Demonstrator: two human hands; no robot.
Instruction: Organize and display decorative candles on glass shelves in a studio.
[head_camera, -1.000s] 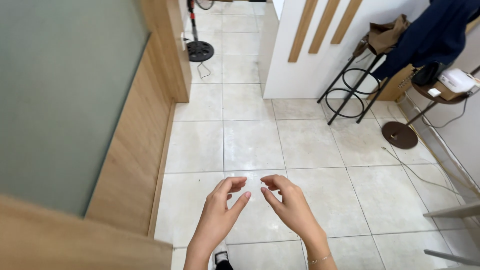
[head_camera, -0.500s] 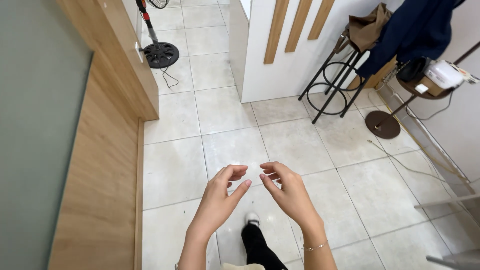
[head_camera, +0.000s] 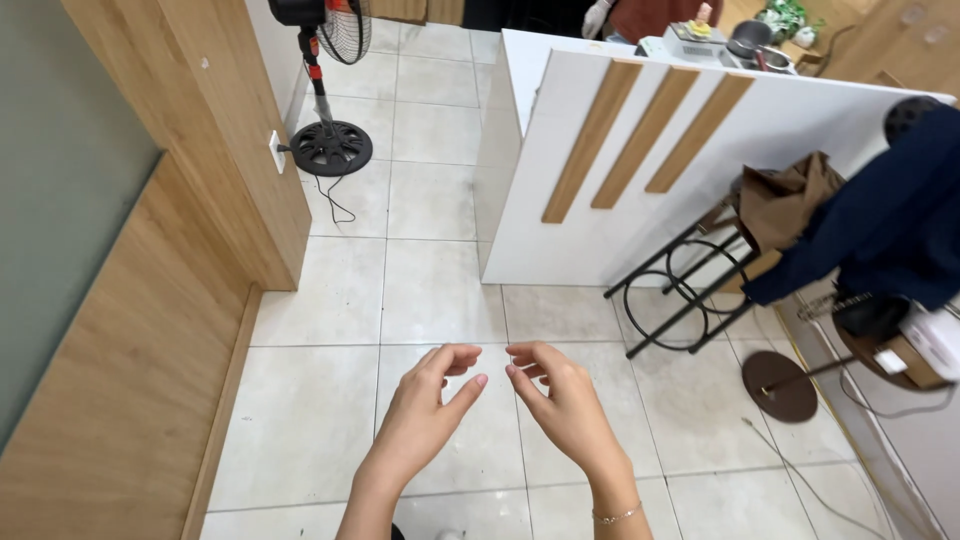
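My left hand (head_camera: 428, 412) and my right hand (head_camera: 561, 402) are held out in front of me above the tiled floor (head_camera: 430, 290), fingertips curled toward each other with a small gap between them. Neither hand holds anything. A thin bracelet (head_camera: 615, 516) circles my right wrist. Nothing lies within reach of the fingers; the nearest thing is a black metal stool (head_camera: 680, 285) to the right.
A wooden wall with a frosted glass panel (head_camera: 110, 280) runs along the left. A standing fan (head_camera: 328, 130) is at the far left. A white counter with wooden slats (head_camera: 660, 170) rises ahead. Dark blue clothing (head_camera: 880, 225), a brown bag (head_camera: 780, 205) and floor cables (head_camera: 800, 470) crowd the right.
The view has tilted up and moved forward, bringing the fan and the counter into sight. My hands keep the same pose, fingertips close together.
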